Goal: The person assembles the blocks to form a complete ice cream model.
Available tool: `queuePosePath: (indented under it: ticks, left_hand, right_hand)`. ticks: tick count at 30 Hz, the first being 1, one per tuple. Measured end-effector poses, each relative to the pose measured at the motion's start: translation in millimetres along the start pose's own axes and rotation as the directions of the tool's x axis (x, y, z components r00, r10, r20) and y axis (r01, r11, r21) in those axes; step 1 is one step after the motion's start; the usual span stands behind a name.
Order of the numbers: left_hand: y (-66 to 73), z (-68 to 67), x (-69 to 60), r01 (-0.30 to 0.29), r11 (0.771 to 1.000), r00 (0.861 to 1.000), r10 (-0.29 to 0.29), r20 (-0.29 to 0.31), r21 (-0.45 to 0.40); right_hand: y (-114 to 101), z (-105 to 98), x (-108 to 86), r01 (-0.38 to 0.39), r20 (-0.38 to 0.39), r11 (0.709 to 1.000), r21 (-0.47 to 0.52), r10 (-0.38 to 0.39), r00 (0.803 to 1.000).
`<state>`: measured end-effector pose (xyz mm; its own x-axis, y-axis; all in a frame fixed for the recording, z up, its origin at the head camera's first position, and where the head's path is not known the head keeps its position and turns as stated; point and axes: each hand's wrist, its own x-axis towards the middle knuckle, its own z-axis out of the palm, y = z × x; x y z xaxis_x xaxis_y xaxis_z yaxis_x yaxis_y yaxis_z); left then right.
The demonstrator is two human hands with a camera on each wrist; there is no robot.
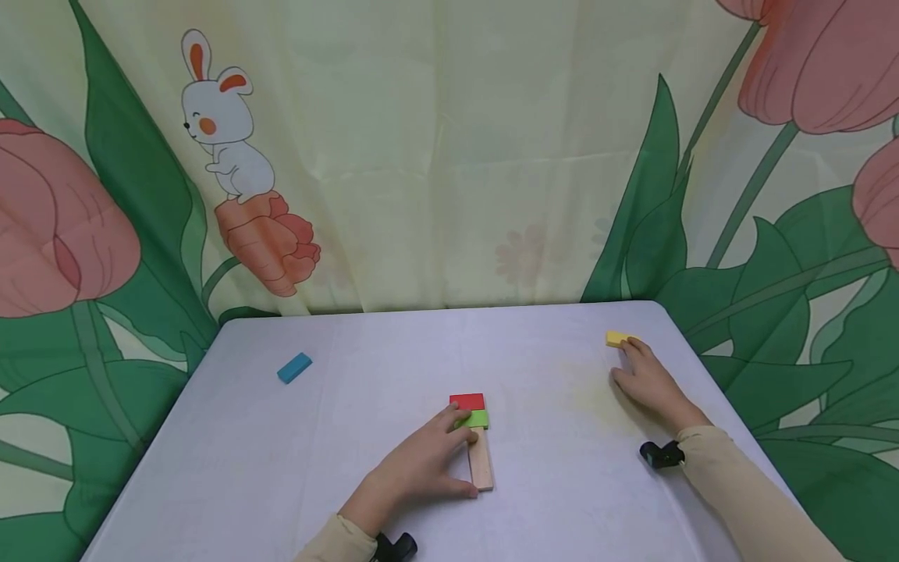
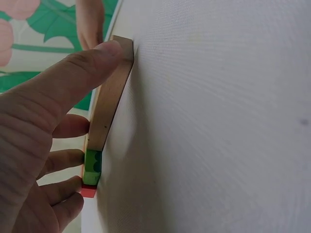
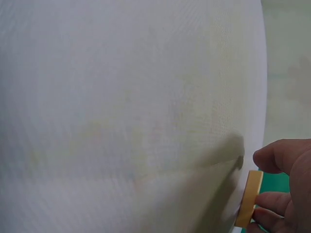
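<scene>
On the white table, a red block [image 1: 467,401], a green block [image 1: 479,419] and a longer plain wooden block [image 1: 481,460] lie end to end in a row. My left hand [image 1: 424,460] rests along this row. Its thumb touches the near end of the wooden block, and its extended fingers touch the wooden, green and red blocks, as the left wrist view shows. Over at the far right, my right hand [image 1: 653,382] reaches to a yellow block [image 3: 250,199]. Its fingertips touch the yellow block, while the thumb stands apart from it.
A blue block [image 1: 295,368] lies alone on the left part of the table [image 1: 379,367]. Behind the table hangs a curtain [image 1: 435,156] printed with tulips and a rabbit. Black wrist cameras sit at both sleeves.
</scene>
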<state>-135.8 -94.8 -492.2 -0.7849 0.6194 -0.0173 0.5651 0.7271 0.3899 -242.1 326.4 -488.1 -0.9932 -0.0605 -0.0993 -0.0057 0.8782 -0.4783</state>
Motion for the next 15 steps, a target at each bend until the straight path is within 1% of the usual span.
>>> queuePosePath:
  ticks: [6,9,15]
  left_hand:
    - [-0.7,0.8,-0.2,-0.003,1.000,1.000,0.003,-0.003,0.011]
    - [-0.8,0.9,-0.8,-0.001,1.000,1.000,0.001,-0.002,0.018]
    - [-1.3,1.6,0.8,0.013,1.000,1.000,-0.013,0.002,0.012]
  right_hand:
    - [-9.3,7.9,0.4,0.005,0.009,1.000,0.008,-0.005,1.000]
    - [-13.9,14.3,0.7,0.007,0.016,1.000,-0.006,-0.007,1.000]
    - [-26.3,19.4,-0.2,0.038,0.011,0.999,-0.023,-0.038,0.999]
